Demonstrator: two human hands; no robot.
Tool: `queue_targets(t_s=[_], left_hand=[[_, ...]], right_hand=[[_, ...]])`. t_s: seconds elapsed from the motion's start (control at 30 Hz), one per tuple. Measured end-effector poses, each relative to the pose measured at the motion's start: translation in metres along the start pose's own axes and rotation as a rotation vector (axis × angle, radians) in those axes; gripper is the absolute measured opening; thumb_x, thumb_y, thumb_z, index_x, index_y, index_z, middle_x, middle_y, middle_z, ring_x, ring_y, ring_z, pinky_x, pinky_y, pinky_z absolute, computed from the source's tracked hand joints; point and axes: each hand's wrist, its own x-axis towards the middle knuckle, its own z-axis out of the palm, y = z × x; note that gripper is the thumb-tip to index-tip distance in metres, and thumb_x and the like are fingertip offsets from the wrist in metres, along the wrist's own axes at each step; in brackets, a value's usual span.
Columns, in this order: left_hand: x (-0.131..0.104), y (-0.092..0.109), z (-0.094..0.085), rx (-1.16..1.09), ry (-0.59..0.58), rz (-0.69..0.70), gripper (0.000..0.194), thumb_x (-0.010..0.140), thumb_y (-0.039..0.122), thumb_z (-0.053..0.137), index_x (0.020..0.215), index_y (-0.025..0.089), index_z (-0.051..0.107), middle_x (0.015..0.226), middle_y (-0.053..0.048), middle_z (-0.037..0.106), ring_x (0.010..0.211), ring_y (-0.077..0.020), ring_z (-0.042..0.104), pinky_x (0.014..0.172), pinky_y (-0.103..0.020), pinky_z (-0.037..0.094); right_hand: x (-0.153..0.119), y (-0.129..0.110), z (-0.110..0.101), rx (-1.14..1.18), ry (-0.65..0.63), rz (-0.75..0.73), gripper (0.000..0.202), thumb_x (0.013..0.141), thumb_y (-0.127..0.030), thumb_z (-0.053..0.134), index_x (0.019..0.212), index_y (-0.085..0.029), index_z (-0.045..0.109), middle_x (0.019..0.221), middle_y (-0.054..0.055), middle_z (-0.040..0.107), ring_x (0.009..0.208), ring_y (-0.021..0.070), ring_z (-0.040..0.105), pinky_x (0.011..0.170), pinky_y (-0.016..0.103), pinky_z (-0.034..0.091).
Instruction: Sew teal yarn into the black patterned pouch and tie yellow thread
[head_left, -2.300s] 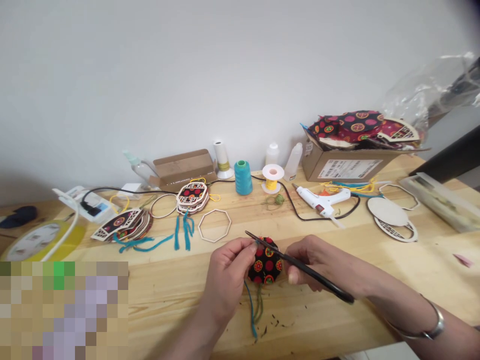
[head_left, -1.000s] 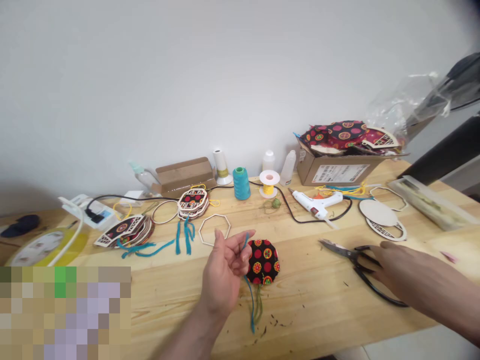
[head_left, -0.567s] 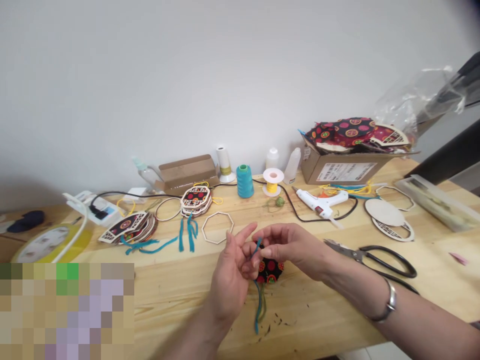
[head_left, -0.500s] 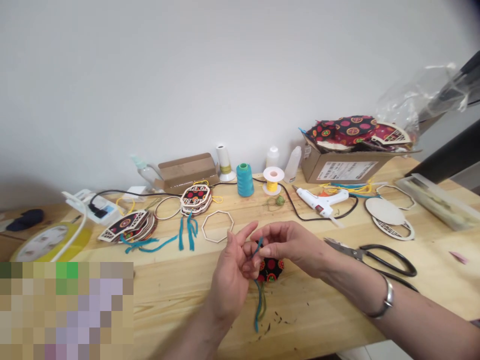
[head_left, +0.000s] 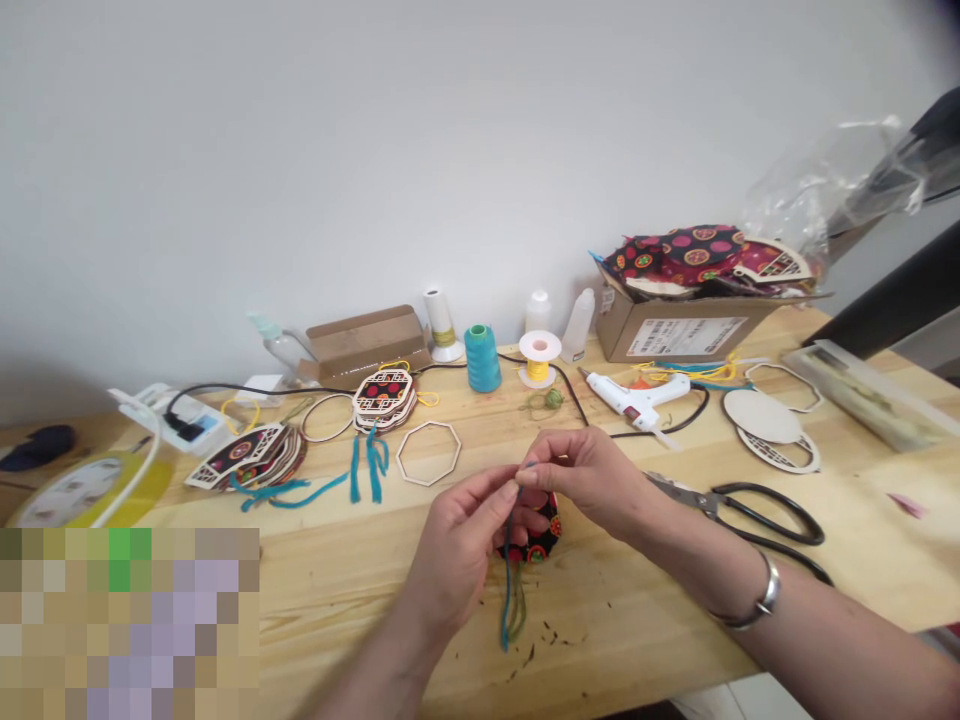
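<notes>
Above the table's near middle, my left hand (head_left: 469, 530) pinches a teal cord (head_left: 507, 590) between thumb and forefinger. My right hand (head_left: 581, 470) pinches the same cord close by, so the two sets of fingertips nearly meet. The cord's loose end hangs down beside some olive-green strands (head_left: 519, 605). Under my fingers lies a black piece of fabric (head_left: 541, 548) with red and orange round patterns, partly hidden by both hands. Dark scraps are scattered on the wood below it.
Black-handled scissors (head_left: 765, 515) lie right of my right hand, with a white glue gun (head_left: 637, 400) behind them. A teal thread cone (head_left: 482, 360), a yellow spool (head_left: 539, 360) and a cardboard box of fabric (head_left: 686, 335) stand along the wall. A wooden octagon frame (head_left: 429, 453) lies left.
My left fingers, earlier loosely curled with the palm turned up, now close in a pinch on the cord. My right hand has shifted slightly, and the view has turned a little.
</notes>
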Motion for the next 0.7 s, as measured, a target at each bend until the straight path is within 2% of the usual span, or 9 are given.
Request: queue_targets(t_s=[0.13,0.33,0.4,0.47,0.53,0.6,0.63,0.7], left_hand=[[0.001,-0.005,-0.004,0.150,0.030,0.068,0.021,0.079,0.028,0.061,0.093,0.015,0.068,0.073,-0.003,0.064,0.056,-0.0073,0.047,0.054,-0.021,0.035],[0.003,-0.009,-0.008,0.298,0.053,0.097,0.016,0.080,0.030,0.059,0.078,0.016,0.067,0.062,0.000,0.059,0.053,-0.0065,0.040,0.051,-0.020,0.032],[0.002,-0.009,-0.008,0.323,0.064,0.113,0.017,0.080,0.030,0.059,0.072,0.016,0.066,0.059,0.001,0.057,0.053,-0.0067,0.040,0.051,-0.020,0.031],[0.002,-0.008,-0.008,0.306,0.092,0.132,0.018,0.080,0.030,0.059,0.069,0.015,0.064,0.059,0.001,0.056,0.053,-0.0070,0.041,0.052,-0.020,0.032],[0.002,-0.007,-0.008,0.233,0.142,0.149,0.017,0.078,0.029,0.061,0.070,0.015,0.065,0.059,0.001,0.056,0.053,-0.0066,0.041,0.051,-0.020,0.032],[0.004,-0.005,-0.007,0.126,0.201,0.157,0.015,0.075,0.029,0.064,0.070,0.014,0.065,0.058,0.001,0.057,0.050,-0.0054,0.039,0.049,-0.019,0.030],[0.005,-0.004,-0.007,0.074,0.229,0.158,0.015,0.074,0.028,0.065,0.069,0.014,0.066,0.057,0.001,0.056,0.049,-0.0046,0.038,0.048,-0.018,0.029],[0.007,-0.003,-0.006,-0.010,0.274,0.156,0.015,0.070,0.027,0.068,0.069,0.013,0.066,0.056,0.001,0.056,0.046,-0.0034,0.037,0.045,-0.017,0.027]], right_hand=[[0.000,0.001,-0.001,-0.085,0.052,-0.025,0.028,0.061,-0.036,0.073,0.060,-0.013,0.056,0.049,-0.003,0.057,0.048,0.0082,0.050,0.051,0.022,0.040],[0.002,0.004,-0.001,-0.151,0.064,-0.005,0.026,0.063,-0.036,0.070,0.063,-0.013,0.057,0.051,-0.001,0.058,0.051,0.0108,0.052,0.053,0.025,0.040],[0.003,0.004,-0.003,-0.229,0.084,-0.043,0.024,0.067,-0.035,0.069,0.064,-0.013,0.059,0.056,0.000,0.059,0.054,0.0108,0.051,0.054,0.024,0.040],[0.003,0.005,-0.007,-0.415,0.135,-0.157,0.020,0.073,-0.033,0.064,0.071,-0.013,0.064,0.066,0.002,0.062,0.062,0.0119,0.053,0.060,0.025,0.041],[0.002,0.004,-0.012,-0.726,0.186,-0.337,0.016,0.081,-0.026,0.057,0.080,-0.014,0.067,0.078,0.005,0.064,0.076,0.0144,0.054,0.070,0.028,0.042],[0.000,0.004,-0.015,-1.081,0.148,-0.479,0.016,0.084,-0.021,0.052,0.082,-0.015,0.068,0.082,0.006,0.064,0.083,0.0167,0.052,0.076,0.030,0.039],[-0.001,0.003,-0.016,-1.227,0.097,-0.502,0.018,0.084,-0.019,0.051,0.079,-0.015,0.068,0.080,0.006,0.063,0.084,0.0174,0.051,0.077,0.031,0.039],[-0.005,0.002,-0.013,-1.412,0.008,-0.446,0.020,0.084,-0.019,0.052,0.073,-0.015,0.067,0.076,0.007,0.063,0.081,0.0179,0.050,0.074,0.030,0.039]])
